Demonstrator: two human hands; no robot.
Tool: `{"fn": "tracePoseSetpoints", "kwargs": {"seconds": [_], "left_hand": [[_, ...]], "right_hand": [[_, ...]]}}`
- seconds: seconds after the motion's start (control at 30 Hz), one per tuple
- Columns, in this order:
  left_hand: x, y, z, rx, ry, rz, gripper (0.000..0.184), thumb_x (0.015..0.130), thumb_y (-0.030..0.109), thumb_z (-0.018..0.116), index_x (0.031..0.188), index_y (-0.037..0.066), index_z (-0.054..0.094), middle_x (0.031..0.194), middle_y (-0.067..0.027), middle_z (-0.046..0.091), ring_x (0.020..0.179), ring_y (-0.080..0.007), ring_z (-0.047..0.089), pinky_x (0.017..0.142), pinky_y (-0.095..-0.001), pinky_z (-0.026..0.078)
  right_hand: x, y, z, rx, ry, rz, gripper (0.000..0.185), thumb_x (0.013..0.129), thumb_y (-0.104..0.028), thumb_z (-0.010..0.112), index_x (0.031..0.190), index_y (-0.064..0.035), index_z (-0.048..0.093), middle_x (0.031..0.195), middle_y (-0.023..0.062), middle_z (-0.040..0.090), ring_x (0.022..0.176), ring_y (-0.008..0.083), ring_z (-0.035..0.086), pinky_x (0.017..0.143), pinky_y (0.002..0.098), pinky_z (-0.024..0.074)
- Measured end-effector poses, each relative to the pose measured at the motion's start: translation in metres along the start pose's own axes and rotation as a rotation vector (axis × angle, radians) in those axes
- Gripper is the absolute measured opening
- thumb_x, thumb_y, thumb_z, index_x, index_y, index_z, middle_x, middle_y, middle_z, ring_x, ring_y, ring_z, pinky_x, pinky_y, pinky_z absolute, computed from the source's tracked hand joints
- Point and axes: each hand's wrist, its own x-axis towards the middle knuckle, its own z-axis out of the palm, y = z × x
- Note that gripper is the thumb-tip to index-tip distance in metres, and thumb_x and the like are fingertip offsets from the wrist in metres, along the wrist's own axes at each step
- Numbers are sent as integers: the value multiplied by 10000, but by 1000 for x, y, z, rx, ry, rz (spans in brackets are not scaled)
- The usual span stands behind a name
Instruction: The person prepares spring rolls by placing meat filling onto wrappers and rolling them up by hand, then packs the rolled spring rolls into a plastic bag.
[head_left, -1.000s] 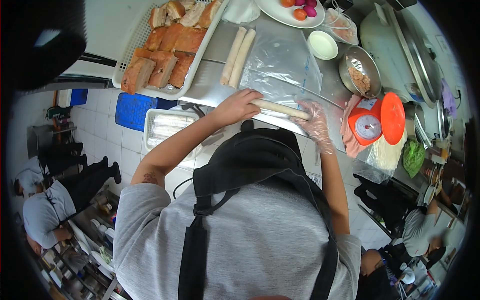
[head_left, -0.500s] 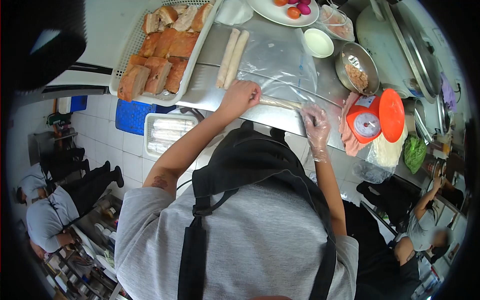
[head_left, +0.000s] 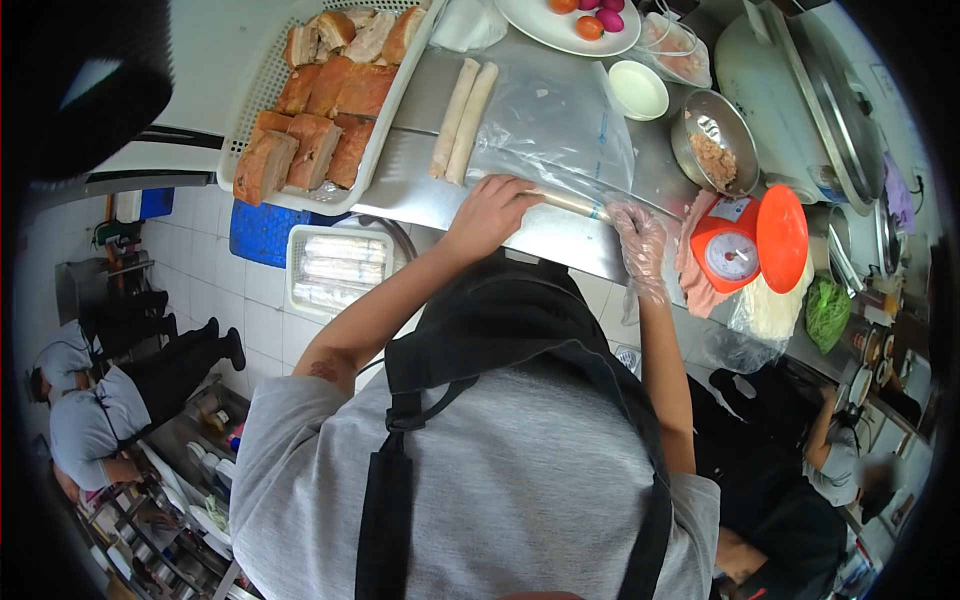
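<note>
A slim pale roll wrapped in clear plastic (head_left: 568, 202) lies across the front edge of the steel table. Its left end is under the curled fingers of my bare left hand (head_left: 490, 213). My right hand (head_left: 640, 243), in a clear plastic glove, closes round the right end. Beyond the roll a clear plastic sheet (head_left: 545, 120) is spread flat on the table. Two pale rolls (head_left: 464, 120) lie side by side at the sheet's left edge, apart from my hands.
Roasted pork slabs (head_left: 330, 100) fill a white basket (head_left: 378, 150) at the left. A smaller basket (head_left: 292, 268) holds several wrapped rolls. To the right are a metal bowl of minced filling (head_left: 714, 158), a red scale (head_left: 730, 250) and a white bowl (head_left: 638, 90). Other people stand further off on both sides.
Both hands have shifted slightly with the wrapped roll. My left fingers now stretch further over its left end. The person at the right has moved.
</note>
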Motion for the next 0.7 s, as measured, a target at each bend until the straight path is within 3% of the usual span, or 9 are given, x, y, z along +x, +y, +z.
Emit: {"fn": "tracePoseSetpoints", "kwargs": {"seconds": [0.1, 0.2, 0.3, 0.33, 0.43, 0.53, 0.7], "left_hand": [[6, -8, -3, -53, 7, -39, 422, 821, 50, 695, 1238, 112, 675, 1218, -51, 641, 1182, -288, 565, 1012, -423, 457], [10, -14, -7, -86, -6, -26, 410, 840, 72, 704, 1248, 98, 674, 1210, -51, 639, 1157, -274, 570, 1015, -412, 454], [11, -18, -5, -88, 2, -21, 395, 854, 82, 703, 1248, 92, 678, 1200, -49, 646, 1139, -266, 575, 1014, -405, 454], [11, -18, -4, -88, 5, -20, 392, 858, 82, 703, 1249, 91, 680, 1197, -49, 650, 1137, -266, 577, 1013, -403, 455], [12, -23, -3, -87, -3, -31, 412, 875, 87, 709, 1285, 99, 670, 1208, -76, 667, 1137, -294, 593, 991, -414, 467], [10, -29, -5, -85, 1, -6, 391, 869, 102, 732, 1259, 96, 694, 1177, -75, 687, 1097, -289, 614, 968, -409, 481], [0, -29, -10, -123, 55, -27, 311, 833, 106, 774, 1144, 100, 759, 1090, -57, 729, 1013, -269, 646, 910, -398, 511]], "right_hand": [[9, -7, -1, -84, -22, -14, 208, 917, -147, 744, 1085, -25, 747, 1005, 87, 728, 869, 152, 639, 815, 299, 501], [11, -31, 3, -356, 143, -177, 247, 895, -116, 720, 1136, -65, 735, 1031, 118, 717, 913, 239, 658, 861, 364, 507], [17, -34, 24, -583, 228, -618, 306, 857, -99, 706, 1163, -94, 722, 1065, 143, 701, 999, 328, 647, 928, 449, 496], [11, -45, 37, -602, 108, -559, 291, 848, -112, 701, 1137, -111, 729, 1088, 136, 702, 1058, 352, 634, 973, 493, 477], [7, -58, 73, -528, -180, -584, 307, 876, -165, 705, 1180, -121, 725, 1156, 130, 710, 1074, 380, 626, 985, 473, 481], [2, -57, 70, -510, -175, -475, 312, 886, -203, 722, 1184, -110, 734, 1141, 123, 729, 1072, 370, 637, 970, 453, 497], [0, -34, 29, -556, -171, -495, 353, 860, -244, 774, 1191, -123, 753, 1096, 112, 749, 1035, 324, 667, 924, 414, 527]]}}
